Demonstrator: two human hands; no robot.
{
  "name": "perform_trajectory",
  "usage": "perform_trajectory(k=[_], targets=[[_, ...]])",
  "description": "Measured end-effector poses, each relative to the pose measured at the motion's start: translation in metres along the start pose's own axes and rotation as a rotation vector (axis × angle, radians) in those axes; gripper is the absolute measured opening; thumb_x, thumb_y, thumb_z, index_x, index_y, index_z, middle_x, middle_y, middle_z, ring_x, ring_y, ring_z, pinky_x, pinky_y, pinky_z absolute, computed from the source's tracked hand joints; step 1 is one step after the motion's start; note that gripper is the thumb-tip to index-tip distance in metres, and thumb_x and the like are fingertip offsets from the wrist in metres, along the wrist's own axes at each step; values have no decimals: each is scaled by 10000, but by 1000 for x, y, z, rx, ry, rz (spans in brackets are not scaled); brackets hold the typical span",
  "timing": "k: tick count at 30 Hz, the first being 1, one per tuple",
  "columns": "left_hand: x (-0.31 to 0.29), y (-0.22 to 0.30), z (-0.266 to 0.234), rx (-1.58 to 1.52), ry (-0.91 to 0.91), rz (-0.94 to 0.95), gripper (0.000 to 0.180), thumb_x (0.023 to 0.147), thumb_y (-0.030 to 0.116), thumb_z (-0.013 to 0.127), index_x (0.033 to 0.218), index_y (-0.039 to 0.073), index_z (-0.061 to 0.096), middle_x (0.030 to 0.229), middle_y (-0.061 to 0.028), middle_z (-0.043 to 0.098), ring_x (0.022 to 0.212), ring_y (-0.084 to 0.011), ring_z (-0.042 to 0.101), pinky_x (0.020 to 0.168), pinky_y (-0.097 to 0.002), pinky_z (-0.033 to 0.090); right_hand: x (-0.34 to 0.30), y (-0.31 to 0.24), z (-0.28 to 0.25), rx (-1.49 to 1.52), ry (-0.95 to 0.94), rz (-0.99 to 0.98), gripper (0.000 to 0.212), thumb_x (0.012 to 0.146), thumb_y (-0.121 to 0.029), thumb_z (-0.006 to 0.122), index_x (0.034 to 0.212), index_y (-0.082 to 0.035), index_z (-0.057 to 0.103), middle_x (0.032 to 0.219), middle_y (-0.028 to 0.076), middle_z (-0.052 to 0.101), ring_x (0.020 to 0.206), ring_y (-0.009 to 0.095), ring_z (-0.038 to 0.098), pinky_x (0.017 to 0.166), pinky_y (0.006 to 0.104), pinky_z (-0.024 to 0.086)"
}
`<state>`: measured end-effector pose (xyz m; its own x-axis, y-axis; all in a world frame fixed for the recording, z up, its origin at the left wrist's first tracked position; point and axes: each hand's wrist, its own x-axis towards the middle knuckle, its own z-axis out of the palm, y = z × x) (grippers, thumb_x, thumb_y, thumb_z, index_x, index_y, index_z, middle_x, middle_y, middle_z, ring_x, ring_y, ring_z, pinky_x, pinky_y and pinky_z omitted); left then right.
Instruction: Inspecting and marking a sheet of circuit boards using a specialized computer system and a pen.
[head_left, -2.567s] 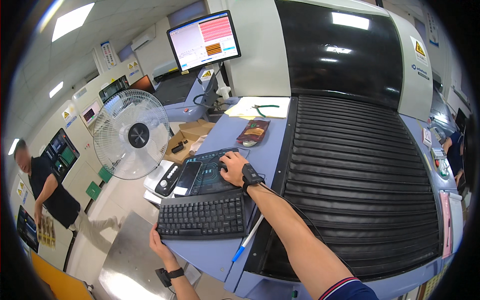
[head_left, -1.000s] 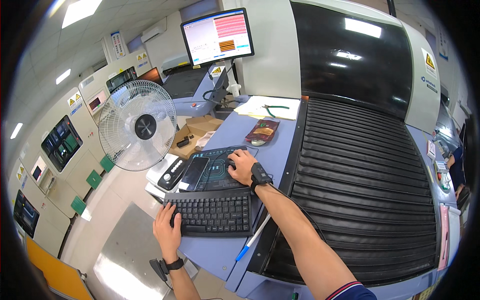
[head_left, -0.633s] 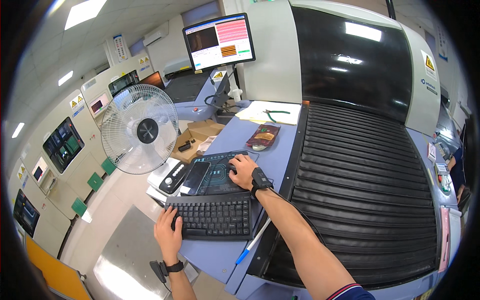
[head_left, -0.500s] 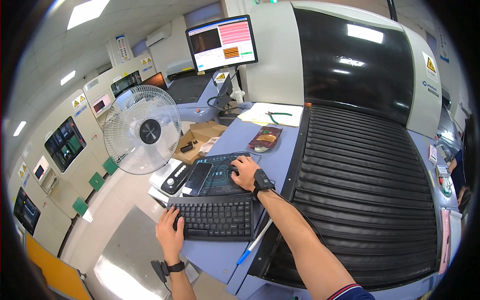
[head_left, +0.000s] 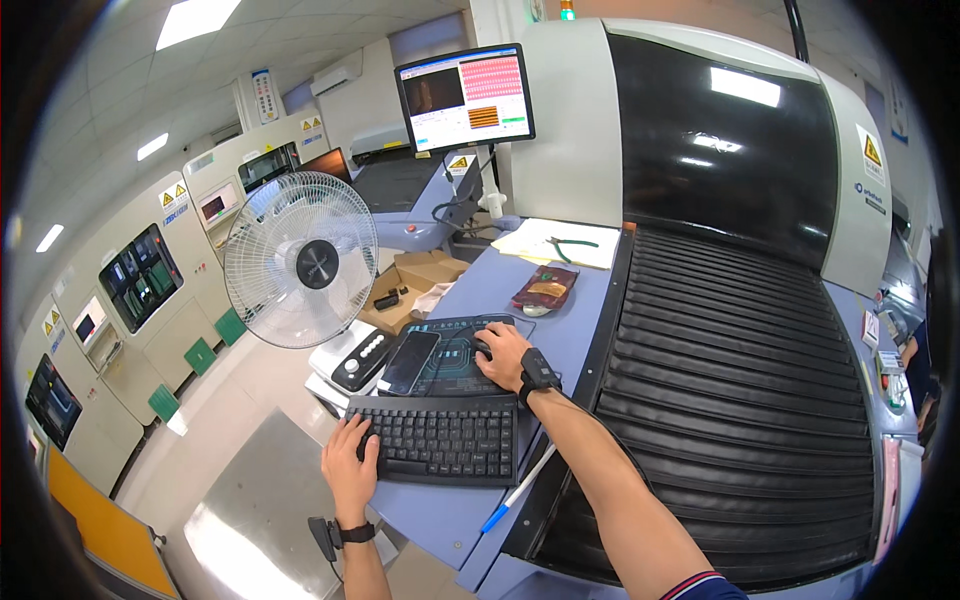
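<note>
My left hand (head_left: 348,470) rests at the left end of a black keyboard (head_left: 452,442), its fingers apart on the keys and nothing held. Under my right hand (head_left: 506,360) is a dark computer mouse (head_left: 484,348), mostly covered by the curled fingers. The mouse sits on a black mouse pad (head_left: 458,374) with a teal pattern, just beyond the keyboard. A smartphone (head_left: 411,361) lies on the pad's left side. Beyond my right hand lies a dark red packet (head_left: 547,286) on the blue table.
A standing fan (head_left: 300,262) is at left, near an open cardboard box (head_left: 425,271). Green-handled pliers (head_left: 572,243) lie on papers behind the packet. A monitor (head_left: 466,98) stands farther back. On the right is a ribbed black conveyor (head_left: 740,400). A white pen with a blue end (head_left: 518,490) lies beside the keyboard.
The whole view has shifted slightly, so things appear a little farther right and lower. Both hands keep their places on the keyboard and mouse.
</note>
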<state>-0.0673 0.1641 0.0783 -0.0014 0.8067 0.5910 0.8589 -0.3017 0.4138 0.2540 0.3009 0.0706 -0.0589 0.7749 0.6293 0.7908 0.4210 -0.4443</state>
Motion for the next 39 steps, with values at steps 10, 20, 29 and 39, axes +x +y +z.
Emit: perform_trajectory(k=[10, 20, 29, 39], targets=[[0, 0, 1, -7, 3, -5, 324, 959, 276, 642, 1212, 94, 731, 1357, -85, 674, 1364, -332, 531, 1098, -472, 383, 0, 3, 3, 8, -10, -14, 365, 870, -183, 693, 1215, -65, 697, 1322, 186, 631, 1246, 372, 579, 1065, 449, 487], [0, 0, 0, -1, -2, 9, 331, 961, 277, 641, 1218, 86, 725, 1358, -88, 672, 1366, -335, 528, 1099, -474, 380, 0, 4, 4, 35, -11, -19, 357, 887, -181, 693, 1226, -68, 692, 1343, 190, 620, 1264, 379, 569, 1070, 450, 481], [0, 0, 0, -3, -5, 2, 333, 959, 277, 641, 1219, 86, 726, 1363, -90, 670, 1369, -335, 525, 1101, -481, 377, 1, 6, 7, 36, -6, -32, 365, 885, -182, 694, 1231, -68, 690, 1347, 197, 619, 1266, 389, 565, 1075, 454, 478], [0, 0, 0, -4, -5, 6, 331, 956, 274, 644, 1218, 88, 727, 1363, -90, 671, 1369, -336, 526, 1101, -484, 381, 1, 3, 3, 30, 4, -24, 358, 876, -181, 694, 1216, -69, 696, 1313, 187, 631, 1250, 380, 573, 1059, 454, 490]])
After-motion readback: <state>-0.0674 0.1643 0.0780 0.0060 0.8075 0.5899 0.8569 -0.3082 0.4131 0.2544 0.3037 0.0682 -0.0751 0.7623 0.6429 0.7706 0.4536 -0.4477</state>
